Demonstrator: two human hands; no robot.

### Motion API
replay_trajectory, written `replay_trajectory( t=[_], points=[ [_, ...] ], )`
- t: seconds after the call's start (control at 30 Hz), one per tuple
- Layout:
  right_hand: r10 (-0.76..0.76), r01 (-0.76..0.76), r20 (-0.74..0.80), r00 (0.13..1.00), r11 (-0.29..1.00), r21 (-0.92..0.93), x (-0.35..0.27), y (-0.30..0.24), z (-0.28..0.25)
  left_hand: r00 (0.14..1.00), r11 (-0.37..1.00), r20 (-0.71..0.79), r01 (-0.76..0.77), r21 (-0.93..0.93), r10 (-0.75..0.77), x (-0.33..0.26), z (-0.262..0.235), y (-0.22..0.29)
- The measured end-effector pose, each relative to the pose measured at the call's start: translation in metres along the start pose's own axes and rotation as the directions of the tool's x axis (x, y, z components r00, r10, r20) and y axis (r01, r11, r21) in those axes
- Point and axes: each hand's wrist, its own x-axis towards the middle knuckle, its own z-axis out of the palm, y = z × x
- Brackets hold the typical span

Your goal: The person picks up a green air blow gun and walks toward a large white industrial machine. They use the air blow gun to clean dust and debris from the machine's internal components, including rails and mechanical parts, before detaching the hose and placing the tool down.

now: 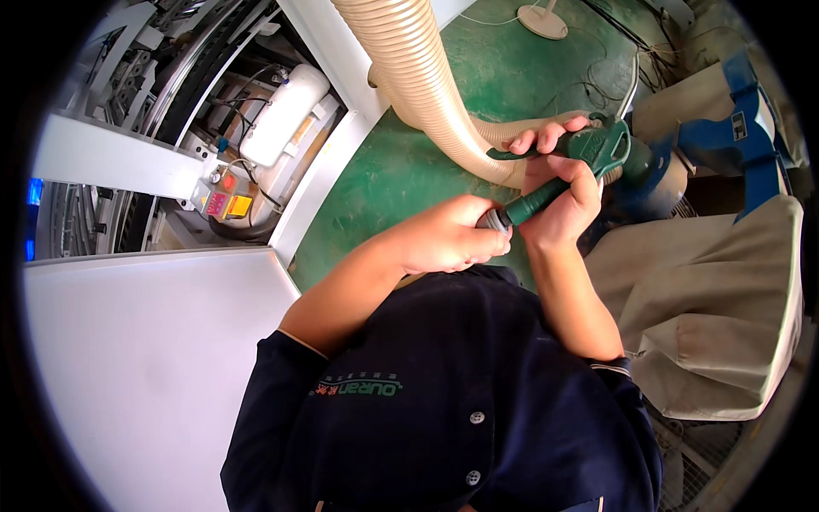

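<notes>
A dark green air blow gun [601,147] with a long lever and a thin metal nozzle [630,85] is held up in front of my chest, tilted toward the upper right. My right hand [559,209] wraps round its ribbed handle, with fingers lying over the lever. At the handle's lower end, my left hand [448,235] is closed on a grey metal coupling [493,220]. My left palm hides most of the coupling. Whether an air hose runs from it, I cannot tell.
Thick beige ribbed ducts [409,60] hang ahead. On the left stands a white machine frame [128,158] with a white tank [286,115] and a white panel [153,367]. To the right are a blue machine [742,128] and beige fabric bags [699,316], above a green floor [358,205].
</notes>
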Motion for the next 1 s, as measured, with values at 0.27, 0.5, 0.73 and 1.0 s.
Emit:
replay_trajectory(
  t=[0.27,0.5,0.73,1.0],
  points=[
    [-0.070,0.074,-0.098,0.993,0.996,0.045,0.000,-0.015,-0.015,0.938,0.744,-0.180,-0.108,0.660,0.296,0.016,0.023,0.011],
    [-0.115,0.116,-0.088,0.989,0.993,0.006,0.000,-0.024,-0.020,0.924,0.599,-0.153,-0.096,0.795,0.351,0.022,0.029,0.024],
    [-0.145,0.135,-0.082,0.986,0.985,-0.109,0.009,-0.047,-0.013,0.868,0.643,-0.095,-0.283,0.711,0.488,0.035,0.034,0.016],
    [-0.226,0.221,-0.059,0.972,0.971,-0.087,0.001,-0.049,0.000,0.902,0.726,-0.113,-0.255,0.639,0.416,0.026,0.041,0.018]
  ],
)
